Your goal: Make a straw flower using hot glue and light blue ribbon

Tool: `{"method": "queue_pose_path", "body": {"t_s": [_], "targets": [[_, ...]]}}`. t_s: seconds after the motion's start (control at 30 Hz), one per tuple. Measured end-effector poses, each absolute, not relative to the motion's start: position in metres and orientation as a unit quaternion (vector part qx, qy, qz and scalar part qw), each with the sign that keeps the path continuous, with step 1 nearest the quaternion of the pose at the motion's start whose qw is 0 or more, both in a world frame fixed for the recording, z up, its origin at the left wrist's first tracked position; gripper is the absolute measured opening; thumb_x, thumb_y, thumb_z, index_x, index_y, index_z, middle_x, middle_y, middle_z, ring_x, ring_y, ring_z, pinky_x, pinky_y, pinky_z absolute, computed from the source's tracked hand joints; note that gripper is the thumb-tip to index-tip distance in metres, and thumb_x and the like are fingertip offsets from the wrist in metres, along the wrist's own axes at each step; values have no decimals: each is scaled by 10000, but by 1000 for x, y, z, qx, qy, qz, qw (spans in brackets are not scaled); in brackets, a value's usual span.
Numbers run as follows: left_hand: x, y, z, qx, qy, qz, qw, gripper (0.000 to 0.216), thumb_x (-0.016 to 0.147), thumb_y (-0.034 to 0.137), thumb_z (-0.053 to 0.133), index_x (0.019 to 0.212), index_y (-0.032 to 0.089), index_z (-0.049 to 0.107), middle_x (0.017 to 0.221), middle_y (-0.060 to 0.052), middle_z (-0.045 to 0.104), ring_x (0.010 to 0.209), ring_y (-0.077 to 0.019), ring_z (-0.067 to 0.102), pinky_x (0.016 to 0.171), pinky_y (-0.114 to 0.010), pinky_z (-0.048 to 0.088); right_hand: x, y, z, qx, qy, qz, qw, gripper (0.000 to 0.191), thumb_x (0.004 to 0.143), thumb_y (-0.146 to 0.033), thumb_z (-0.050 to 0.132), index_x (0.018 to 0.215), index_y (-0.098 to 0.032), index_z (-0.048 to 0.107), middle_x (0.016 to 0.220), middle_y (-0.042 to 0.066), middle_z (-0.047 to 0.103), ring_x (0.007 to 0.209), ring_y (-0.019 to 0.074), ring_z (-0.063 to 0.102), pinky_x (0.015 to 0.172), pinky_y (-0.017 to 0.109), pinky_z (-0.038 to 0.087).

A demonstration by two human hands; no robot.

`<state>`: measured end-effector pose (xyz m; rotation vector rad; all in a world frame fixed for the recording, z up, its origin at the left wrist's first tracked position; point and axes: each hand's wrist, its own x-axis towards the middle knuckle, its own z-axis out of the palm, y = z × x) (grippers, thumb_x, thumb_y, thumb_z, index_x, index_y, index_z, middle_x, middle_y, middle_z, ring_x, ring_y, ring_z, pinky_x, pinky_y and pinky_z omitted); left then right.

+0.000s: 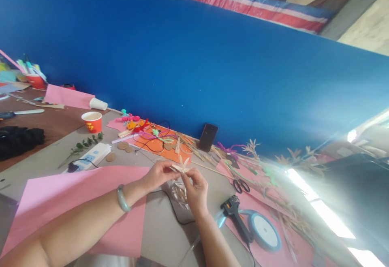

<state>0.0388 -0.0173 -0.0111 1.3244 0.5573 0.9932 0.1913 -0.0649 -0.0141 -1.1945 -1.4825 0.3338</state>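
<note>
A small pale flower with pointed, leaf-like petals [184, 164] is pinched between the fingertips of both hands, above the table. My left hand [160, 176], with a pale green bangle [122, 199] on its wrist, grips the flower's left side. From the right, my right hand [197, 186] closes thumb and fingers on its base. Just below the hands stands a clear bowl of pale pieces [178, 194], partly hidden by my right hand. A black glue gun [237, 216] lies to the right of my right forearm.
Pink paper [75, 202] lies under my left arm. To the right are a ribbon spool [264, 230] and scissors [241, 185]. A phone [208, 137] leans on the blue partition [194, 56]. Further left are a red paper cup [92, 122] and a power strip [92, 157].
</note>
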Motion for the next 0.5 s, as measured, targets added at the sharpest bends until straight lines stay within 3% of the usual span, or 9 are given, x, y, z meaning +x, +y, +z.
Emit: {"method": "queue_pose_path", "body": {"t_s": [0.27,0.5], "targets": [[39,-15,-18,642,256,492,530,209,710,347,756,778,150,738,845,-77,673,810,-181,604,718,-263,476,189,-67,-8,-508,-644,129,557,149,798,-248,627,661,-194,653,681,27,659,627,160,598,633,277,482],[38,-16,-18,652,275,476,522,225,740,362,728,799,146,744,784,-59,633,754,-158,582,686,-247,464,190,-66,-10,-518,-646,140,542,158,801,-245,614,659,-194,658,660,25,669,605,159,601,609,265,481]]}}
